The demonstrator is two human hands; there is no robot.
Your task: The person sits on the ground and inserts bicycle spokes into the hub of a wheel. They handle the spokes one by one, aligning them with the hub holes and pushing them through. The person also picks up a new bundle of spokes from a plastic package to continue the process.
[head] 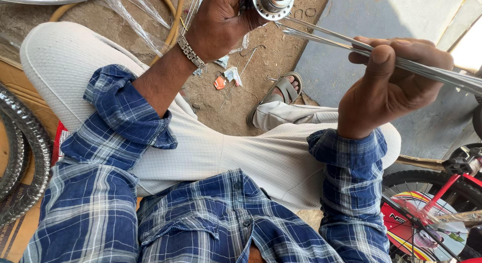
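Looks like wheel lacing, early on: spokes going into the hub flange, only a few seated so far by the look of it.

Left hand [218,24] wrapped tight around a shiny metal wheel hub [272,4], grip clamped on the hub body, flange with its ring of holes sticking out past the fingers at the top edge of the view. Metal link bracelet [191,52] on that wrist. Right hand [391,87] closed on a bundle of thin steel spokes [427,69], thumb pressed down on top, fingers curled underneath. Spokes running from that grip straight across to the hub flange, tips touching or just at the flange; can't tell from here whether any are already through a hole. Long ends trailing out past the right grip, off toward the frame edge.

Below both grips: lap in pale trousers, rolled blue plaid sleeves, dirt floor with bits of torn wrapper [226,77] and a sandalled foot [283,89]. Tyre [22,152] well off to the left, red bicycle [442,213] down to the right.

Next move, probably: single out one spoke from the bundle, line its tip up with a free flange hole, feed it through. Needs a steady hub and a slight turn of the left grip to bring the hole round.
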